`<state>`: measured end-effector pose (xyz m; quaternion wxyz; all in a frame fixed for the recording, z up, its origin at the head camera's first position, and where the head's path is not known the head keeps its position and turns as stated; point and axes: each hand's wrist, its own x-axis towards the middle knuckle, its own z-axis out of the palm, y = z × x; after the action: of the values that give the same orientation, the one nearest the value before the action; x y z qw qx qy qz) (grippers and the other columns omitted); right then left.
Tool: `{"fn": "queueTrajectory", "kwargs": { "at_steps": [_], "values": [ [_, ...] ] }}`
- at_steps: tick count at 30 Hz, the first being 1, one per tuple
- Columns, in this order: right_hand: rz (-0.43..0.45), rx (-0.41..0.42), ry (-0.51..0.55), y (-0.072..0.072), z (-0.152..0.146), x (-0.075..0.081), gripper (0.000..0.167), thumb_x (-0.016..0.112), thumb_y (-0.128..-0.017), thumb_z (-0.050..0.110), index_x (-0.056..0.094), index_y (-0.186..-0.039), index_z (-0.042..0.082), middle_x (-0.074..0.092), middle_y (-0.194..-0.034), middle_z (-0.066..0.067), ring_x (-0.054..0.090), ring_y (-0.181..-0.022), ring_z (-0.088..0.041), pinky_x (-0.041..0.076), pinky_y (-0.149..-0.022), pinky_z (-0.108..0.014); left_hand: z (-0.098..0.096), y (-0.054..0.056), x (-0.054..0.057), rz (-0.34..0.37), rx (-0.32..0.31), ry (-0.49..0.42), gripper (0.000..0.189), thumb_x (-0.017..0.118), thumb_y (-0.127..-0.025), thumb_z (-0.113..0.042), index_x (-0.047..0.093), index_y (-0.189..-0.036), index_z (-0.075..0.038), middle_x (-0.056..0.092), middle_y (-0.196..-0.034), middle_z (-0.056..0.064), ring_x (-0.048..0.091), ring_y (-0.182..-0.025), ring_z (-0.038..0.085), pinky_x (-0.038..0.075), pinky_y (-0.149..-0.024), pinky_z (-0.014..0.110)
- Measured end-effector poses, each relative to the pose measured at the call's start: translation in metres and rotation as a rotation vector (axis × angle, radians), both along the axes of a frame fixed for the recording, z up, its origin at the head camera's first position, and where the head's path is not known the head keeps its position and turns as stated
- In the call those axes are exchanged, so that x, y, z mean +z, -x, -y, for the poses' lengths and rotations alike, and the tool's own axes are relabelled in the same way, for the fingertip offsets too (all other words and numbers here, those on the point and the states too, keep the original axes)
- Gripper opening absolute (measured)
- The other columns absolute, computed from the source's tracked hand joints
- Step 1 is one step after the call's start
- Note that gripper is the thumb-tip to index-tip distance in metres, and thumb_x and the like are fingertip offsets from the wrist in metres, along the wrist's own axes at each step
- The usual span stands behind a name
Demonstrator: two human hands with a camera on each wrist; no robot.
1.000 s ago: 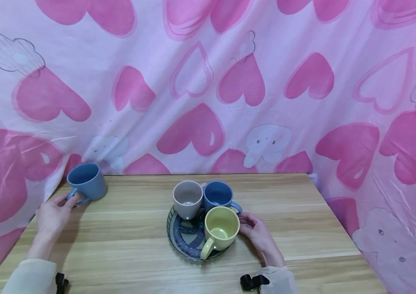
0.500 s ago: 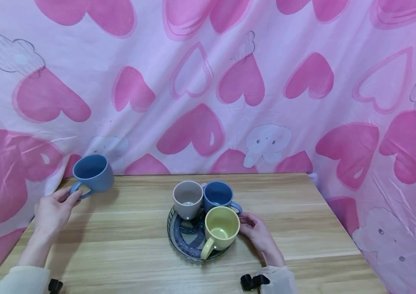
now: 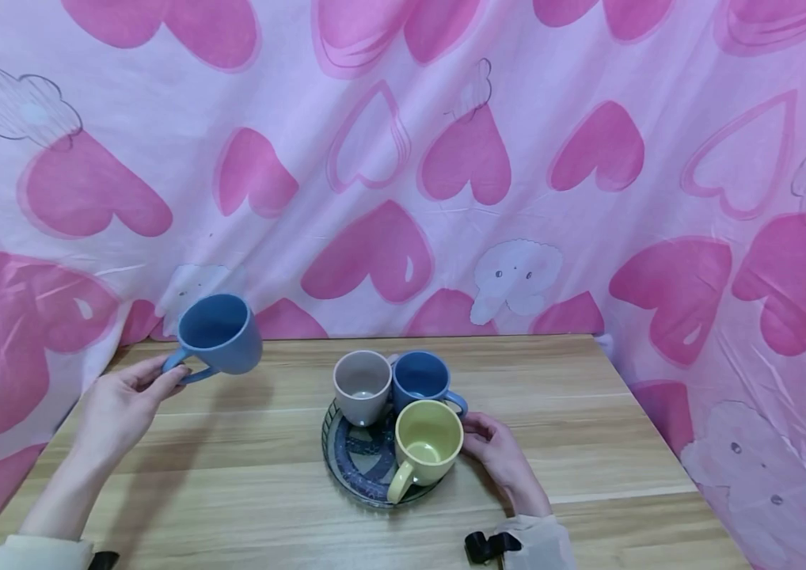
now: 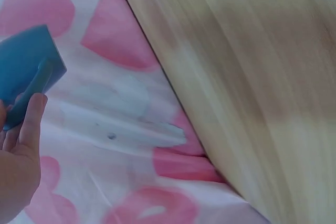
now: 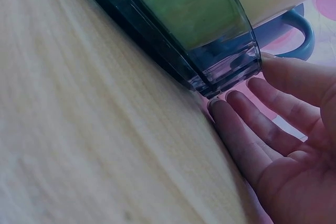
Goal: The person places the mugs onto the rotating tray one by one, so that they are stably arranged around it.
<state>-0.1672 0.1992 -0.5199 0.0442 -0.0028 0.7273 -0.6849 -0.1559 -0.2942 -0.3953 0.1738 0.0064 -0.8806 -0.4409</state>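
At the left of the head view, my left hand [image 3: 118,408] pinches the handle of a blue mug [image 3: 221,332] and holds it above the table. The left wrist view shows the fingers [image 4: 32,124] on the mug's handle [image 4: 31,93]. A round tray [image 3: 360,479] with a see-through wall stands mid-table. On it are a grey cup [image 3: 363,388], a second blue mug [image 3: 420,376] and a yellow mug [image 3: 427,439]. My right hand [image 3: 503,455] rests beside the tray. In the right wrist view, its thumb and loosely extended fingers touch the tray's clear wall [image 5: 231,66].
The wooden table [image 3: 268,499] ends at the back against a pink heart-patterned cloth [image 3: 374,174]. The same cloth hangs along the left and right sides.
My left hand has lifted the blue mug off the table at the far left and carried it to the right. The right hand and the tray have stayed in place.
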Motion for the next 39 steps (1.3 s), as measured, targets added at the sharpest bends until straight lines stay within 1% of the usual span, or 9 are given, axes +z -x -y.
{"fn": "queueTrajectory", "kwargs": {
  "at_steps": [2, 4, 6, 9, 13, 18, 25, 35, 39],
  "values": [
    [0.003, -0.003, -0.006, 0.000, 0.000, 0.000, 0.035, 0.067, -0.086, -0.007, 0.059, -0.120, -0.012, 0.066, -0.110, -0.020, 0.063, -0.099, -0.020, 0.052, -0.086, -0.025, -0.007, -0.004, 0.002, -0.011, -0.034, 0.006, 0.042, 0.066, -0.095, -0.026, 0.064, -0.123, 0.006, 0.073, -0.089, -0.011, 0.062, -0.079, -0.012, 0.044, -0.051, 0.016],
    [0.004, -0.005, -0.009, -0.001, 0.000, 0.001, 0.034, 0.067, -0.086, -0.007, 0.059, -0.119, -0.012, 0.066, -0.110, -0.020, 0.063, -0.100, -0.021, 0.052, -0.086, -0.025, -0.013, -0.008, 0.004, -0.010, -0.065, 0.004, 0.041, 0.066, -0.095, -0.024, 0.064, -0.123, 0.005, 0.073, -0.092, -0.005, 0.064, -0.080, -0.009, 0.047, -0.057, 0.010],
    [-0.002, -0.003, -0.009, -0.001, 0.000, 0.001, 0.034, 0.067, -0.087, -0.006, 0.059, -0.119, -0.012, 0.066, -0.110, -0.019, 0.063, -0.100, -0.021, 0.052, -0.086, -0.025, -0.019, -0.012, 0.006, 0.000, -0.089, 0.009, 0.040, 0.066, -0.095, -0.023, 0.065, -0.123, 0.005, 0.074, -0.095, 0.003, 0.065, -0.081, -0.006, 0.050, -0.067, 0.009],
    [-0.005, 0.005, 0.002, -0.001, 0.000, 0.000, 0.034, 0.067, -0.086, -0.007, 0.059, -0.118, -0.013, 0.066, -0.110, -0.020, 0.063, -0.099, -0.020, 0.053, -0.086, -0.025, -0.029, -0.018, 0.008, 0.007, -0.116, 0.030, 0.036, 0.067, -0.094, -0.023, 0.067, -0.121, 0.002, 0.073, -0.096, 0.011, 0.066, -0.082, -0.002, 0.051, -0.069, 0.010],
    [-0.006, 0.021, 0.020, 0.000, 0.000, -0.001, 0.034, 0.066, -0.085, -0.009, 0.058, -0.118, -0.014, 0.065, -0.109, -0.021, 0.064, -0.097, -0.019, 0.053, -0.086, -0.026, -0.040, -0.025, 0.007, -0.008, -0.168, 0.044, 0.030, 0.068, -0.093, -0.019, 0.070, -0.117, -0.001, 0.074, -0.095, 0.010, 0.068, -0.083, 0.001, 0.052, -0.069, 0.012],
    [-0.005, 0.033, 0.039, 0.000, 0.000, -0.001, 0.034, 0.066, -0.086, -0.009, 0.057, -0.118, -0.016, 0.065, -0.108, -0.021, 0.064, -0.096, -0.018, 0.053, -0.086, -0.026, -0.052, -0.031, 0.004, -0.017, -0.219, 0.045, 0.027, 0.070, -0.091, -0.017, 0.072, -0.115, -0.004, 0.074, -0.096, 0.004, 0.067, -0.087, 0.001, 0.052, -0.073, 0.011],
    [0.000, 0.040, 0.035, 0.000, -0.002, 0.001, 0.034, 0.066, -0.087, -0.007, 0.057, -0.119, -0.015, 0.065, -0.109, -0.020, 0.063, -0.097, -0.019, 0.053, -0.086, -0.025, -0.068, -0.036, 0.001, -0.029, -0.332, -0.028, 0.025, 0.070, -0.090, -0.007, 0.072, -0.114, -0.005, 0.074, -0.097, 0.002, 0.069, -0.089, 0.005, 0.054, -0.074, 0.015],
    [0.005, 0.036, 0.030, -0.001, -0.002, 0.002, 0.037, 0.067, -0.087, -0.006, 0.057, -0.121, -0.013, 0.065, -0.111, -0.020, 0.062, -0.100, -0.022, 0.052, -0.088, -0.026, -0.087, -0.037, -0.004, -0.016, -0.373, -0.013, 0.024, 0.070, -0.090, -0.009, 0.072, -0.113, -0.003, 0.073, -0.102, 0.004, 0.068, -0.090, 0.008, 0.056, -0.073, 0.019],
    [0.004, 0.034, 0.030, -0.001, -0.002, 0.003, 0.036, 0.066, -0.087, -0.006, 0.057, -0.121, -0.013, 0.065, -0.111, -0.021, 0.062, -0.100, -0.022, 0.052, -0.088, -0.026, -0.093, -0.034, -0.008, 0.000, -0.411, -0.004, 0.024, 0.070, -0.090, -0.010, 0.073, -0.113, -0.003, 0.073, -0.102, 0.002, 0.068, -0.091, 0.009, 0.057, -0.074, 0.021]
  ]
}}
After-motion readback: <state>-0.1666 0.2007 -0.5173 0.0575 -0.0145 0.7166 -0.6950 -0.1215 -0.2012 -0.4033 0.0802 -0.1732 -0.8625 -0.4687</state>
